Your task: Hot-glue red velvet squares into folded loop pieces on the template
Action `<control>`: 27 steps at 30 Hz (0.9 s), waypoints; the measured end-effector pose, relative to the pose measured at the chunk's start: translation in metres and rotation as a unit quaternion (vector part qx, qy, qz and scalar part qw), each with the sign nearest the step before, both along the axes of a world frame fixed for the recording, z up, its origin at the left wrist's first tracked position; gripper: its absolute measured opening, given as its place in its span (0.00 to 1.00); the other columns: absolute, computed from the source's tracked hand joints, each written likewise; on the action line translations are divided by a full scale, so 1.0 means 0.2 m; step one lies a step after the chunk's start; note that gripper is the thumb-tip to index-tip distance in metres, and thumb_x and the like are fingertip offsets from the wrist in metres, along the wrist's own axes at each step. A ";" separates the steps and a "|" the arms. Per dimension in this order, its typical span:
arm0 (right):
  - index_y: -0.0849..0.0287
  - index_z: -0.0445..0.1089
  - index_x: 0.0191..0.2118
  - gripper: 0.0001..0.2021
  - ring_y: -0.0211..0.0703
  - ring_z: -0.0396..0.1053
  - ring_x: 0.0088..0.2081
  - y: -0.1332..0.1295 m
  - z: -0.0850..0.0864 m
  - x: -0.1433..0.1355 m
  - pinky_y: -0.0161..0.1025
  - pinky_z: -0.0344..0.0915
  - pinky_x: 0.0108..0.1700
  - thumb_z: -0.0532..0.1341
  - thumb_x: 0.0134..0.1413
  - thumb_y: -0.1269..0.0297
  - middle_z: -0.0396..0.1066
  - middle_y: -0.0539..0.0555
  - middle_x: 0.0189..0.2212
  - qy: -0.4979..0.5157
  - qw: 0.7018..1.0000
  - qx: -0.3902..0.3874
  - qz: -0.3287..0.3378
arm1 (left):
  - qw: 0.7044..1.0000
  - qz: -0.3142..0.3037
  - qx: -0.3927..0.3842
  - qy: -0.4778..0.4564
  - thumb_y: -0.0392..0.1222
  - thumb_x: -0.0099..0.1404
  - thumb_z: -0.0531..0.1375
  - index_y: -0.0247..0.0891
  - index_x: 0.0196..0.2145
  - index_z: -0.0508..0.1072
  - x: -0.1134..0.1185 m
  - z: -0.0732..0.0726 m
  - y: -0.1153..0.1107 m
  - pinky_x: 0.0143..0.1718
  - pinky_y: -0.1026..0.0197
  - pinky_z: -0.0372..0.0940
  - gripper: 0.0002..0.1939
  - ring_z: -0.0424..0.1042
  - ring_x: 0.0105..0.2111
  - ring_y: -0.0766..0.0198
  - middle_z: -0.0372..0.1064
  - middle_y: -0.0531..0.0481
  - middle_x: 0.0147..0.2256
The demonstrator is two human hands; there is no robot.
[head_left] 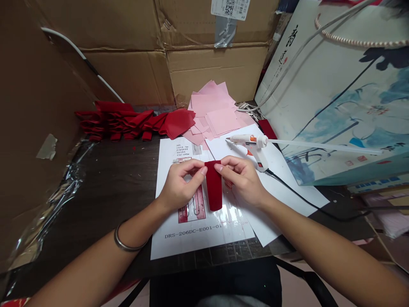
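Note:
A dark red fabric strip (214, 189) hangs upright between my hands, its top edge pinched at both corners. My left hand (183, 182) grips the left corner between thumb and fingers. The right corner is held the same way by my right hand (242, 179). Beneath them lies a printed white sheet (166, 213) under clear plastic, with a picture partly covered by my left hand. A white glue gun (252, 145) rests on white paper just beyond my right hand.
Folded red fabric pieces (128, 121) line the back left. Pink paper squares (220, 115) are piled at the back centre, beside metal clips (252, 111). Cardboard boxes (217, 72) stand behind. A painted white box (335, 98) is at the right, and the glue gun's black cord (297, 194) runs right.

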State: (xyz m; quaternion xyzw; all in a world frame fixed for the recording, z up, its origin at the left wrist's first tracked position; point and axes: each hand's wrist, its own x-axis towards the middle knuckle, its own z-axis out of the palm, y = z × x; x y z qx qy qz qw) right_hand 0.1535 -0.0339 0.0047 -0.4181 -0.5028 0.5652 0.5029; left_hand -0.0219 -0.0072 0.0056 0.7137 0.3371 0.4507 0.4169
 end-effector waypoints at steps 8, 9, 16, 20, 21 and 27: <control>0.59 0.72 0.30 0.08 0.29 0.55 0.20 0.00 0.02 0.00 0.35 0.50 0.23 0.64 0.57 0.61 0.63 0.45 0.18 0.016 1.000 0.007 0.000 | 0.995 -0.004 -0.086 -0.053 0.38 0.62 0.61 0.35 0.33 0.74 0.00 -0.01 0.00 0.28 0.65 0.66 0.03 0.71 0.26 0.67 0.72 0.51 0.28; 0.59 0.72 0.30 0.08 0.29 0.55 0.20 0.00 0.02 0.00 0.35 0.51 0.23 0.64 0.57 0.62 0.64 0.45 0.19 0.015 1.000 0.007 -0.001 | 0.994 0.001 -0.095 -0.055 0.38 0.61 0.62 0.35 0.34 0.73 0.00 -0.01 0.00 0.28 0.64 0.66 0.04 0.71 0.26 0.67 0.72 0.50 0.28; 0.60 0.72 0.31 0.08 0.29 0.55 0.20 0.00 0.02 -0.01 0.35 0.50 0.23 0.64 0.57 0.61 0.64 0.46 0.19 0.002 1.000 -0.015 -0.010 | 0.992 -0.006 -0.111 -0.067 0.39 0.61 0.63 0.35 0.33 0.74 0.00 -0.01 0.00 0.27 0.65 0.66 0.04 0.70 0.25 0.68 0.72 0.51 0.27; 0.60 0.73 0.32 0.08 0.30 0.55 0.20 0.00 0.02 -0.01 0.35 0.52 0.24 0.64 0.57 0.61 0.64 0.46 0.19 0.013 0.999 -0.032 0.004 | 0.991 -0.020 -0.112 -0.075 0.38 0.61 0.63 0.36 0.32 0.73 0.00 -0.01 0.00 0.26 0.67 0.65 0.04 0.70 0.24 0.70 0.71 0.52 0.27; 0.60 0.73 0.33 0.07 0.30 0.55 0.20 0.00 0.02 -0.01 0.35 0.52 0.24 0.64 0.57 0.61 0.63 0.45 0.19 0.014 0.999 -0.034 0.005 | 0.990 -0.023 -0.116 -0.077 0.38 0.61 0.64 0.36 0.32 0.74 0.00 -0.01 0.00 0.26 0.67 0.66 0.04 0.70 0.23 0.70 0.71 0.52 0.27; 0.59 0.74 0.36 0.08 0.31 0.56 0.21 0.01 0.03 -0.01 0.35 0.55 0.25 0.63 0.58 0.60 0.61 0.45 0.18 0.005 0.999 -0.040 0.030 | 0.987 -0.038 -0.132 -0.084 0.41 0.61 0.64 0.36 0.33 0.74 0.00 -0.01 0.00 0.28 0.63 0.70 0.05 0.73 0.27 0.66 0.77 0.43 0.41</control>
